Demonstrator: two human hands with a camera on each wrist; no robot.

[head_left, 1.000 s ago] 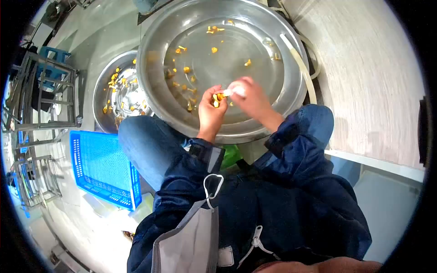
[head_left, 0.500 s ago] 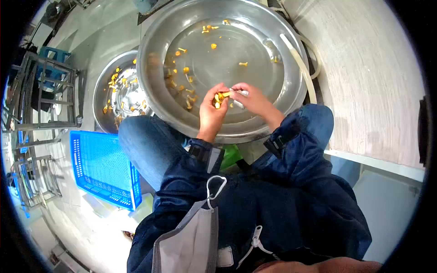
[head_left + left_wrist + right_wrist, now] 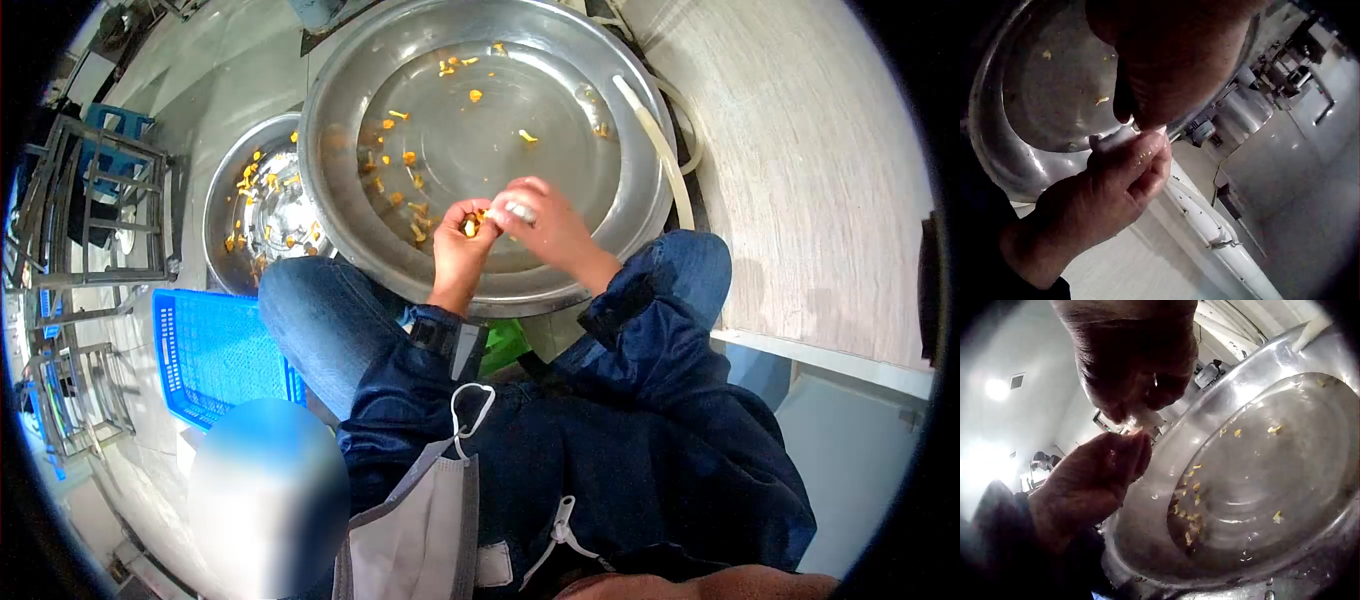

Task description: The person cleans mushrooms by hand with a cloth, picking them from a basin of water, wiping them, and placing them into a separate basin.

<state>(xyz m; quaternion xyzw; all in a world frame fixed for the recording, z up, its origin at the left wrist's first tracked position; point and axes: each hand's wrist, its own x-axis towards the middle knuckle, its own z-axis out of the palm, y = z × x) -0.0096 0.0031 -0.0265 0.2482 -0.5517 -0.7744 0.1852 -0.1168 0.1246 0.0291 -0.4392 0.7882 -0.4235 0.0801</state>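
My left hand (image 3: 458, 258) holds a few small yellow mushrooms (image 3: 470, 228) between fingers and thumb, over the near side of a wide steel basin (image 3: 330, 150). My right hand (image 3: 558, 238) grips a soft white wad (image 3: 520, 212), like a cloth or sponge. Its fingertips meet the left fingertips at the mushrooms, and the two hands partly cover them. In the right wrist view the white wad (image 3: 1144, 419) shows between the hands. Loose yellow mushrooms lie in the basin's water, with a single mushroom (image 3: 528, 137) beyond the hands and several along the left side.
A smaller steel basin (image 3: 222, 205) with more yellow mushrooms stands left of the wide one. Near my left knee is a blue plastic crate (image 3: 225, 350), partly behind a blurred patch. A pale hose (image 3: 655, 150) hangs over the right rim. Metal racks (image 3: 110, 200) stand far left.
The right hand first drew back slightly, showing a mushroom's stem, then closed in with the white wad against the left fingers. The single mushroom has drifted left. A blurred patch has appeared lower left.
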